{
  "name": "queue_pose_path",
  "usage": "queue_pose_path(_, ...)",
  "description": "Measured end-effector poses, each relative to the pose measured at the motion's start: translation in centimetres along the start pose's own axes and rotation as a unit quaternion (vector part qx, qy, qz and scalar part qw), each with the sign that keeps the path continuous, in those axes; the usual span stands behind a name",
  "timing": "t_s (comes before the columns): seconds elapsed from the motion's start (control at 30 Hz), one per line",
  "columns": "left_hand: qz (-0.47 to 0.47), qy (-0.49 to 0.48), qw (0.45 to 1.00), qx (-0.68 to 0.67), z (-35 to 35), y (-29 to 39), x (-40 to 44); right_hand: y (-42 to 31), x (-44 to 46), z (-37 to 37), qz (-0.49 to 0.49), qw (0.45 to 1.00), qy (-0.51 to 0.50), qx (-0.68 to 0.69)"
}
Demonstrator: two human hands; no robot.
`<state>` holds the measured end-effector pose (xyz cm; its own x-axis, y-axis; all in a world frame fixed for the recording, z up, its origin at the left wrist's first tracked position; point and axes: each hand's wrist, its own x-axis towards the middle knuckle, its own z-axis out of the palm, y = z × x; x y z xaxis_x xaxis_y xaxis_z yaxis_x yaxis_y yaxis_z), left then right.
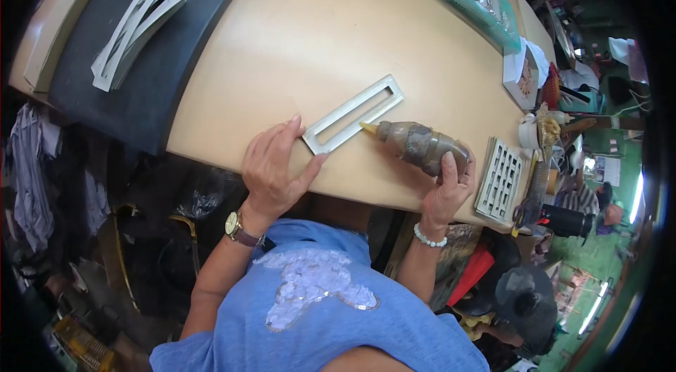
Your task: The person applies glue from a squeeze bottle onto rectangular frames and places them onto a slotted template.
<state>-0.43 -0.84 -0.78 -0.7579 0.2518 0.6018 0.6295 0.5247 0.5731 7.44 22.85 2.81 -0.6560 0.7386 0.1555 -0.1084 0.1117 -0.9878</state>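
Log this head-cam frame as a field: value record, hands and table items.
left hand: thumb and forefinger at one end of a pale, flat rectangular frame with a long slot
right hand: gripping a brown bottle with dark patches
yellow nozzle: at the frame's near long side; contact unclear
black board, left: bears stacked pale slotted frames
right edge: pale panel with many openings
far right: green basket

Can see a pale oblong frame (347,110) with one long slot, lying aslant on the table (296,55). Also a grimy brown bottle (422,146), tipped, with its yellow nozzle (368,128) at the frame's near long side.
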Motion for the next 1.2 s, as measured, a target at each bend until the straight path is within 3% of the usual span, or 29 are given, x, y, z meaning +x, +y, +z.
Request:
queue_pose_path(0.23, 0.003, 0.006, 1.0, 0.006, 0.1, -0.1, -0.1, -0.8, -4.0, 1.5, 0.034, 0.996, -0.075, 0.021)
queue_pose_path(0.33, 0.006, 0.009, 1.0, 0.008, 0.2, -0.1, -0.1, -0.8, -4.2, 1.6, 0.097, 0.989, -0.09, 0.064)
queue_pose_path(0.43, 0.003, 0.008, 1.0, 0.009, 0.1, -0.1, 0.0, -1.5, -2.6, 1.3, 0.221, 0.938, -0.03, 0.264)
queue_pose_path(0.53, -0.011, 0.003, 1.0, 0.006, 0.2, 0.0, -0.1, -2.7, 0.5, 0.6, 0.22, 0.904, -0.048, 0.364)
queue_pose_path(0.63, -0.018, -0.004, 1.0, 0.007, 0.3, 0.1, -0.2, 0.8, 5.4, -1.4, 0.108, 0.964, -0.083, 0.228)
queue_pose_path(0.8, -0.02, -0.009, 1.0, 0.007, 0.2, 0.1, -0.3, 2.5, 8.7, 0.6, -0.029, 0.999, 0.007, -0.042)
queue_pose_path(0.93, -0.016, -0.012, 1.0, 0.01, 0.2, 0.2, -0.2, 1.3, 7.8, 1.6, -0.047, 0.975, 0.045, -0.213)
queue_pose_path(0.97, -0.013, -0.012, 1.0, 0.011, 0.3, 0.1, -0.2, 0.6, 7.2, 1.9, -0.146, 0.942, 0.047, -0.298)
queue_pose_path(1.03, -0.009, -0.009, 1.0, 0.01, 0.4, 0.0, -0.3, -0.7, 5.9, 3.1, -0.334, 0.825, 0.045, -0.453)
queue_pose_path(1.13, -0.005, -0.009, 1.0, 0.015, 0.3, 0.1, -0.3, -0.9, 4.2, 5.4, -0.306, 0.861, -0.113, -0.39)
queue_pose_path(1.2, -0.006, -0.008, 1.0, 0.017, 0.3, 0.2, -0.2, -0.5, 4.3, 6.4, -0.281, 0.867, -0.135, -0.389)
